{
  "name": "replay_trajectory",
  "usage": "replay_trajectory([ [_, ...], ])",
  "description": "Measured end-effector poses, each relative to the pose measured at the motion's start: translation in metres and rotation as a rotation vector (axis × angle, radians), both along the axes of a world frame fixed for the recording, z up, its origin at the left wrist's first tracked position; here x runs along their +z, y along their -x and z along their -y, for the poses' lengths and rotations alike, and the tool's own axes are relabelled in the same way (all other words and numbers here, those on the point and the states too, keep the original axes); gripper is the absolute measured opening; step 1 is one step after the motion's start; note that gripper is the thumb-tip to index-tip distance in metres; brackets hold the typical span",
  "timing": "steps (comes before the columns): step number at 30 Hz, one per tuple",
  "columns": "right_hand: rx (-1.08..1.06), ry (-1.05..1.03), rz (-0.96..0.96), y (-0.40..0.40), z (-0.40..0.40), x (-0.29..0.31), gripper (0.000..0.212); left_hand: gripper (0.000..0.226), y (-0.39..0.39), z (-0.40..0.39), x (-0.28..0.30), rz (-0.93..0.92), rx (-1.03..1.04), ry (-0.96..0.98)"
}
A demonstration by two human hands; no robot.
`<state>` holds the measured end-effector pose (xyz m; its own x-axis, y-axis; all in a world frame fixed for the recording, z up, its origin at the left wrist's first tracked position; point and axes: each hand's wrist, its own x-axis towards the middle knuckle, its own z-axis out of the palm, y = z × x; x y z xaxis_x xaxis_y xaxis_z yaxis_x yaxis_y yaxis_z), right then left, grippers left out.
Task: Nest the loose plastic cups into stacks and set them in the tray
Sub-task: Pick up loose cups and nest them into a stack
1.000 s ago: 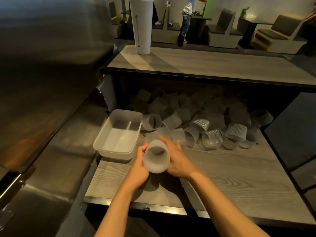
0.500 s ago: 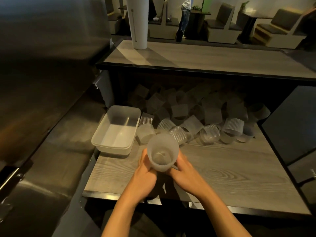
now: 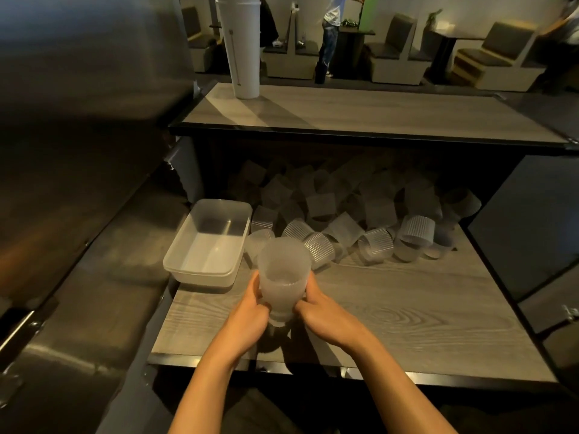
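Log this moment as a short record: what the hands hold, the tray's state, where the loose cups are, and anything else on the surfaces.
held item: frosted plastic cups, nested, mouth up, above the table
left hand: grips the cups' left side
right hand: grips the cups' right side
tray: clear plastic, on the table's left edge, no cups in it
loose cups: heaped at the back of the table, under the upper counter
other: tall white cup stack standing on the upper counter

Wooden table [image 3: 407, 308]: tray [image 3: 175, 261], perhaps forty cups [image 3: 376, 245].
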<state>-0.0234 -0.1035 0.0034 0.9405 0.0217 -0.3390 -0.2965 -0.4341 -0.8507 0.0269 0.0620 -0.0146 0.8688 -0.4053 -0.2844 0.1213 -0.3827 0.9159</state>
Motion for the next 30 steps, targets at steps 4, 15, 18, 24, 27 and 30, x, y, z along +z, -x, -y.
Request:
replay_trajectory([
  [4,0.009,0.096,-0.014,-0.005,-0.004,-0.025,0.074,0.085,-0.006,-0.007,-0.016,-0.045,-0.015,-0.038],
  [15,-0.067,0.341,0.452,-0.022,-0.005,-0.030,0.044,0.048,-0.009,0.010,-0.014,0.248,0.128,0.100],
  [18,-0.084,0.389,0.315,-0.028,0.001,-0.026,0.065,0.034,-0.018,0.017,-0.008,0.170,0.145,0.111],
  [24,-0.100,0.284,0.144,-0.033,0.011,-0.030,0.091,0.061,-0.027,0.021,-0.015,0.188,0.107,0.093],
  [27,-0.107,0.284,0.166,-0.031,0.013,-0.035,0.094,0.063,-0.024,0.024,-0.017,0.159,0.116,0.130],
  [30,-0.127,0.254,0.206,-0.030,0.015,-0.035,0.093,0.035,-0.020,0.028,-0.012,0.146,0.103,0.177],
])
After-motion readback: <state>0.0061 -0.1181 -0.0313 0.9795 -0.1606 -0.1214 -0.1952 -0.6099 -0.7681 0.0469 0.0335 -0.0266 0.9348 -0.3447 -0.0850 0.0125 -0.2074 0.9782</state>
